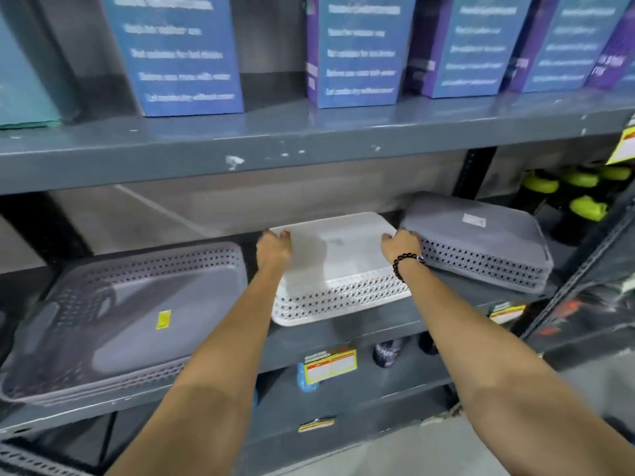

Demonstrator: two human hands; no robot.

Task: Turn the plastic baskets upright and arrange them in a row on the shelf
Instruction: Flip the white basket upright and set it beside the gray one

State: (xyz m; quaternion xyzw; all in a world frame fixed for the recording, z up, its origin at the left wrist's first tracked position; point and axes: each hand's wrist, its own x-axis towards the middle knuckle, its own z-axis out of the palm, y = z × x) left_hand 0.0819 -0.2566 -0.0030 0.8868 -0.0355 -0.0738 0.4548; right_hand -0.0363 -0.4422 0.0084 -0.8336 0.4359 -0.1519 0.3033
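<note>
A white perforated plastic basket [338,266] lies upside down in the middle of the grey shelf [347,333]. My left hand [274,249] rests on its far left corner and my right hand [400,247], with a dark bead bracelet at the wrist, grips its far right corner. A stack of grey baskets [130,317] stands upright at the left, with a yellow sticker inside. Another stack of grey baskets [481,242] lies upside down at the right, touching the white one beside my right hand.
The shelf above [309,139] holds several blue and purple boxes [178,53] and overhangs the baskets. Black bottles with green caps [580,194] stand at the far right. Price labels [330,365] hang on the shelf's front edge.
</note>
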